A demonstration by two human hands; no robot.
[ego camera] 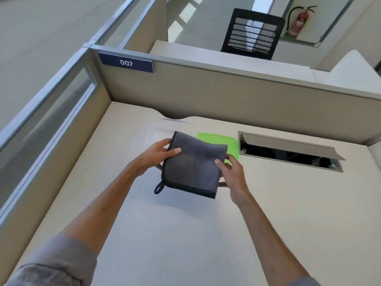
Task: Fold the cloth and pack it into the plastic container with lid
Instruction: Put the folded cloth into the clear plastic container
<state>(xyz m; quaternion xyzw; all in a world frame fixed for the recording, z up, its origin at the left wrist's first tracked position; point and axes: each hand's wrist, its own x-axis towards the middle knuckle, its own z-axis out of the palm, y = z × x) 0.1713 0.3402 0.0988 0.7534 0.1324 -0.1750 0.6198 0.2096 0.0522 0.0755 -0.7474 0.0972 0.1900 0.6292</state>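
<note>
A grey cloth (pixel 193 166) with black trim and a small hanging loop is folded into a square and held above the desk. My left hand (pixel 156 155) grips its left edge, thumb on top. My right hand (pixel 231 172) grips its right edge, thumb on top too. Behind the cloth a green lid (pixel 216 139) lies flat on the desk, partly hidden by the cloth. A faint clear shape to the left of the lid may be the plastic container (pixel 156 135); I cannot tell for sure.
The cream desk (pixel 185 234) is walled by beige cubicle partitions at the left and back. An open cable hatch (pixel 288 151) sits in the desk at the right. A black chair (pixel 251 34) and a fire extinguisher (pixel 299 21) stand beyond the partition.
</note>
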